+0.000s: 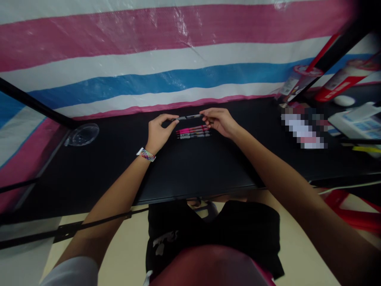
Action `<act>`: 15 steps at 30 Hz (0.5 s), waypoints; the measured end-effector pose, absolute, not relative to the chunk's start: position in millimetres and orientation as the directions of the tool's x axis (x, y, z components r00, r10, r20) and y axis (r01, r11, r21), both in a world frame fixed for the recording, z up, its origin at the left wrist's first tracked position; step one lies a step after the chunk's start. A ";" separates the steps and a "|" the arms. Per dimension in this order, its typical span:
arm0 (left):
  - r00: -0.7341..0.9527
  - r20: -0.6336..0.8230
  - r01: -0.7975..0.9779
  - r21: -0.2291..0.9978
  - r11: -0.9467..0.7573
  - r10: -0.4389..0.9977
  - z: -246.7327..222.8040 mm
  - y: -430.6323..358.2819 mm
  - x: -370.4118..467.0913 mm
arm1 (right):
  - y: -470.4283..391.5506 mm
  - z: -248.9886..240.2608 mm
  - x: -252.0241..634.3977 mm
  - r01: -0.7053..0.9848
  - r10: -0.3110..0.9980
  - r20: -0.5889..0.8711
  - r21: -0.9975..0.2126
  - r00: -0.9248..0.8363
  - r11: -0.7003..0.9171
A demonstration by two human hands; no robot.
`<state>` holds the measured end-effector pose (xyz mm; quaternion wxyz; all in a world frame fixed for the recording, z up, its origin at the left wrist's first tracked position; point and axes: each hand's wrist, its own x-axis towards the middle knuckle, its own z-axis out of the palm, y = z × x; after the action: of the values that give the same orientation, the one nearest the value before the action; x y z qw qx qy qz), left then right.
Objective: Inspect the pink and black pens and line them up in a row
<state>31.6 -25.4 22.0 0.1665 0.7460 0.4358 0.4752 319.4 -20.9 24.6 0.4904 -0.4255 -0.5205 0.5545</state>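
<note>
A dark pen point(190, 117) stretches level between my two hands, just beyond a small row of pens on the black table. My left hand point(160, 129) pinches its left end between thumb and fingertips. At its other end, the fingers of my right hand point(220, 120) are closed round the tip. Nearer to me lie several pens side by side, pink ones point(192, 130) at the back and grey or clear ones point(193, 136) in front. The right hand's lower fingers are close to the right ends of that row.
A clear plastic lid or shallow dish point(83, 134) lies at the far left of the black table point(196, 171). Drink cups with straws point(300, 81), a white mouse point(344, 100) and a white box point(357, 123) stand at the right. A striped sheet point(166, 51) hangs behind.
</note>
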 end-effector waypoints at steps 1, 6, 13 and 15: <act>0.176 0.584 0.507 0.636 -0.582 0.792 23.7 -26.9 32.0 | -20.9 24.6 319.9 -0.104 0.987 0.027 -0.995 -0.161 0.011; 0.270 0.613 0.604 0.493 -0.626 0.743 29.4 -28.9 29.8 | -19.4 23.4 321.8 -0.128 0.988 0.000 -0.992 -0.152 -0.020; 0.357 0.617 0.570 0.452 -0.687 0.702 25.8 -25.8 28.4 | -21.7 21.8 315.6 -0.207 0.988 0.075 -0.977 -0.132 0.047; 0.329 0.619 0.525 0.508 -0.683 0.713 23.8 -24.0 29.2 | -22.4 22.5 314.4 -0.214 0.989 0.093 -0.975 -0.119 0.066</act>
<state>29.2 -24.0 23.8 0.1083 0.8081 0.3830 0.4343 314.4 -22.4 22.5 0.5362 -0.3912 -0.4952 0.5605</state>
